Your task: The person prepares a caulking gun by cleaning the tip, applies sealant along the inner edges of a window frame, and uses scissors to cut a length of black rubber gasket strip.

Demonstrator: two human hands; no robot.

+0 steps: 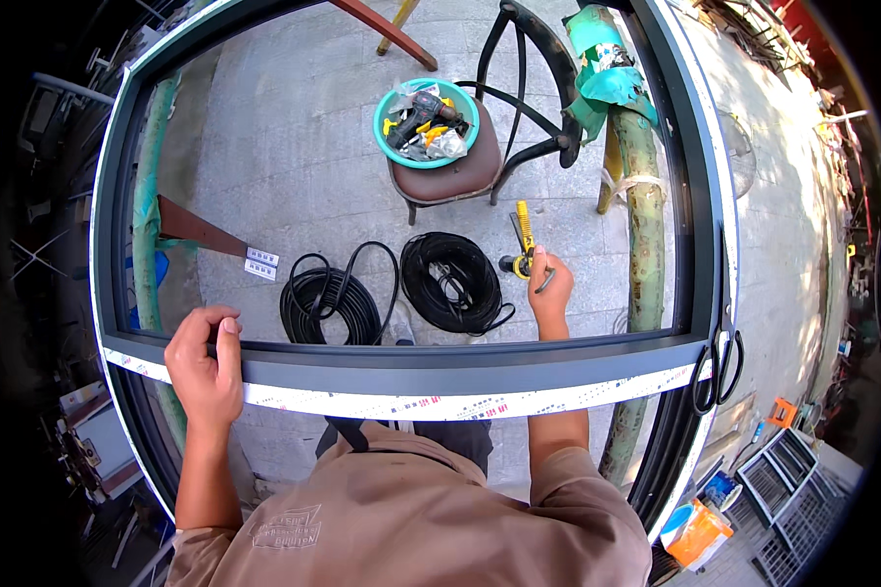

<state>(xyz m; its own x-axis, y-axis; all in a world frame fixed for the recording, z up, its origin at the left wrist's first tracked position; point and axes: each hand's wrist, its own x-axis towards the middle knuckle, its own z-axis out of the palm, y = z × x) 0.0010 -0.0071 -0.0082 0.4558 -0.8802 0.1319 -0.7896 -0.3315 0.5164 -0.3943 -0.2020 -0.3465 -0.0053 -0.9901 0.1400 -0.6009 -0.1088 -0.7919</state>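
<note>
A large dark grey window frame [460, 370] with white printed tape along its outer edge surrounds my reach. My left hand [206, 362] is curled over its near bar, toward the left corner. Through the opening, my right hand [553, 286] is closed on a hand tool [525, 230] with a ribbed yellow part and a dark rounded piece; its exact kind is unclear. On the paving below lie a coil of black rubber strip [331, 298] and a second coil of thinner black strip [450, 284]. Black-handled scissors [719, 367] rest at the frame's near right corner.
A turquoise basin [379, 132] holding a drill and small parts sits on a brown chair [440, 181]. Green-wrapped poles, one a right-hand pole [639, 215], run beneath the frame. A reddish wooden leg [201, 227] juts in at left; metal grilles [793, 489] lie at lower right.
</note>
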